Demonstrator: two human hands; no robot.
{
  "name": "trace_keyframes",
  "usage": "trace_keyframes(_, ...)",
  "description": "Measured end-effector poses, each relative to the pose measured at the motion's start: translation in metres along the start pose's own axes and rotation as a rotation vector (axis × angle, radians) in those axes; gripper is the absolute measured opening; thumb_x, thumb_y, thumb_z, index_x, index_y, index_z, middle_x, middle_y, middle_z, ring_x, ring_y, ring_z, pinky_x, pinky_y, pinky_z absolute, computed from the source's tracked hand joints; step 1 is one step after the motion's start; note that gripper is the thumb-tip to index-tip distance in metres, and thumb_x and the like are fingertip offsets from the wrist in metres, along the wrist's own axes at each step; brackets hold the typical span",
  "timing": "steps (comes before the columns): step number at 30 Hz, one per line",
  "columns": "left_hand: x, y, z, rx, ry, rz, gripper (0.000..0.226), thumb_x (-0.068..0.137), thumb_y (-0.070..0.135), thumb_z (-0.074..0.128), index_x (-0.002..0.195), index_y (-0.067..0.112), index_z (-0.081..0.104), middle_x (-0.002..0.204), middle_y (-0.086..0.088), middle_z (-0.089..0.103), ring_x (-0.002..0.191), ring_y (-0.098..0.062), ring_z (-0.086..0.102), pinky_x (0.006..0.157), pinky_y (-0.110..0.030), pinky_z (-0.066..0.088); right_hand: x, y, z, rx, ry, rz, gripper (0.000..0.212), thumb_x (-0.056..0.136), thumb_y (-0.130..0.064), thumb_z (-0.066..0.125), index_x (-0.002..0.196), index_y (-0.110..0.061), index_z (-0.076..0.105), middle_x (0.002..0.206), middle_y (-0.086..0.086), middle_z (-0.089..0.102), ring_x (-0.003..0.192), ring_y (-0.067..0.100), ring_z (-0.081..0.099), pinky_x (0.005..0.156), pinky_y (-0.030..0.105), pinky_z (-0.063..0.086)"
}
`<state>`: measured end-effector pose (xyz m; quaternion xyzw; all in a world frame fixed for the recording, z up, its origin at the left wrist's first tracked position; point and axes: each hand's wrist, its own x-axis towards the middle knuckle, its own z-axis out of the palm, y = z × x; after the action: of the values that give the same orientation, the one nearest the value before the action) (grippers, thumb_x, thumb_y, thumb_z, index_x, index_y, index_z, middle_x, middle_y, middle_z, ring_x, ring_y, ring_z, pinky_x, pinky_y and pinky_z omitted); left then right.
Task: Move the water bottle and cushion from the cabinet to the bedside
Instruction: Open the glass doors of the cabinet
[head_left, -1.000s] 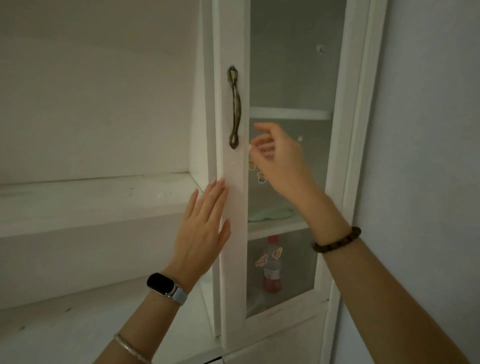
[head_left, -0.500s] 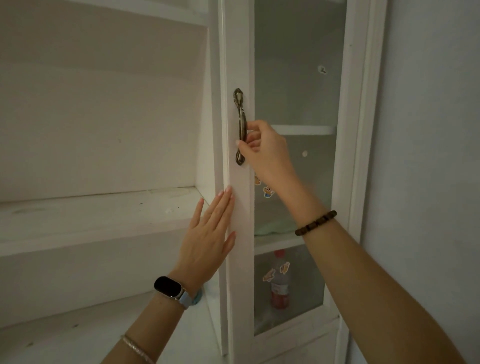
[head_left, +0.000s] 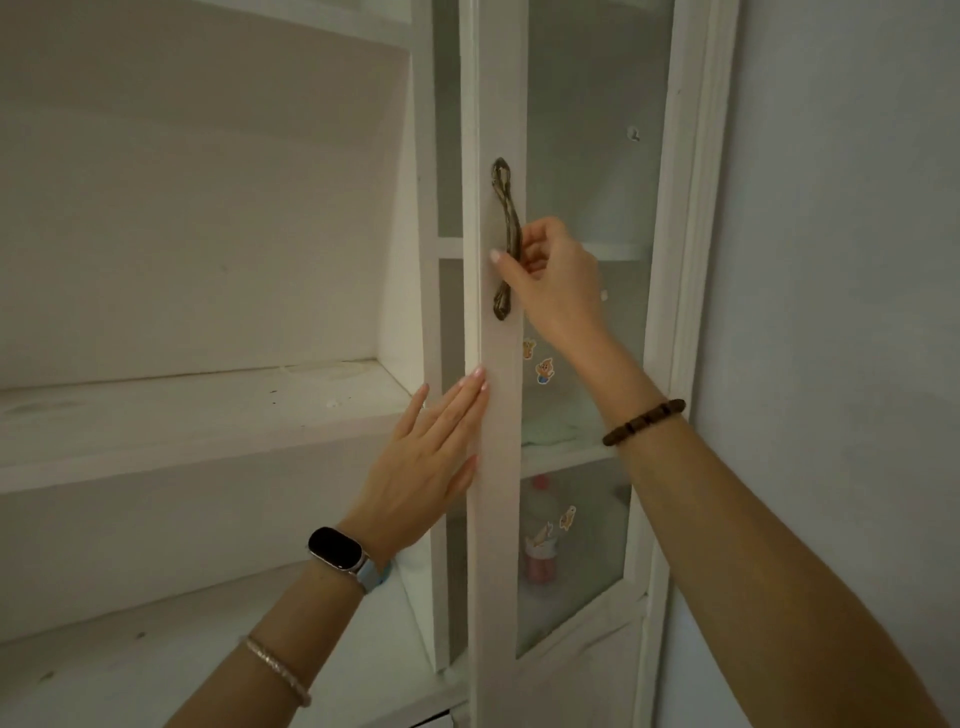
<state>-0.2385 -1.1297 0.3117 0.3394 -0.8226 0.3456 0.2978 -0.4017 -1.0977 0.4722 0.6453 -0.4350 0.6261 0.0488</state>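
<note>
A white cabinet door (head_left: 496, 519) with a glass pane stands in front of me, slightly ajar at its left edge. My right hand (head_left: 553, 280) grips its bronze handle (head_left: 506, 239). My left hand (head_left: 426, 467) lies flat, fingers together, against the door's left edge. Behind the glass, a water bottle (head_left: 540, 540) with a red cap and red label stands on the lower shelf. A pale green cushion (head_left: 550, 431) lies on the shelf above it, partly hidden by my right forearm.
Open white shelves (head_left: 208, 415) stretch to the left, with another shelf (head_left: 130, 649) below. A pale wall (head_left: 841, 312) borders the cabinet on the right. Small cartoon stickers (head_left: 544, 370) dot the glass.
My right hand reached from in front of the glass to the handle and closed on it. The door edge has come slightly out. The view has shifted upward.
</note>
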Motion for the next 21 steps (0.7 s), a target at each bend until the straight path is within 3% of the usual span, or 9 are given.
trace_keyframes(4,0.001,0.023,-0.009,-0.075,0.051,0.051,0.061,0.102,0.037,0.026,0.153,0.011,0.006,0.162,-0.006,0.004,0.149,-0.017,0.007,0.121,-0.046,0.012,-0.015,-0.004,-0.036,-0.014,-0.020,0.010,0.020,0.091,-0.025,0.064,0.106,-0.016,0.053,0.093,-0.004,0.061,0.082,0.008,0.062,0.071,0.009,0.051)
trace_keyframes(7,0.004,0.045,-0.018,-0.125,0.094,0.073,0.063,0.100,0.034,0.033,0.153,0.012,0.007,0.161,-0.006,0.006,0.149,-0.017,0.009,0.121,-0.046,0.012,-0.025,-0.009,-0.060,-0.018,-0.015,0.021,0.023,0.092,-0.023,0.063,0.111,-0.012,0.054,0.098,0.000,0.062,0.089,0.014,0.065,0.081,0.022,0.055)
trace_keyframes(11,0.013,0.075,-0.033,-0.179,0.150,0.156,0.064,0.099,0.031,0.038,0.152,0.012,0.008,0.160,-0.006,0.010,0.149,-0.017,0.010,0.122,-0.043,0.009,-0.037,-0.010,-0.100,0.019,0.000,0.027,0.025,0.093,-0.020,0.061,0.114,-0.008,0.055,0.099,0.002,0.062,0.091,0.016,0.064,0.084,0.028,0.056)
trace_keyframes(21,0.058,0.181,-0.056,-0.322,0.294,0.380,0.060,0.094,0.014,0.046,0.149,0.007,0.024,0.159,-0.007,0.021,0.147,-0.020,0.019,0.121,-0.042,0.019,-0.055,0.012,-0.227,0.082,0.030,0.099,0.024,0.095,-0.003,0.054,0.118,0.005,0.056,0.100,0.016,0.064,0.083,0.013,0.066,0.076,0.016,0.055)
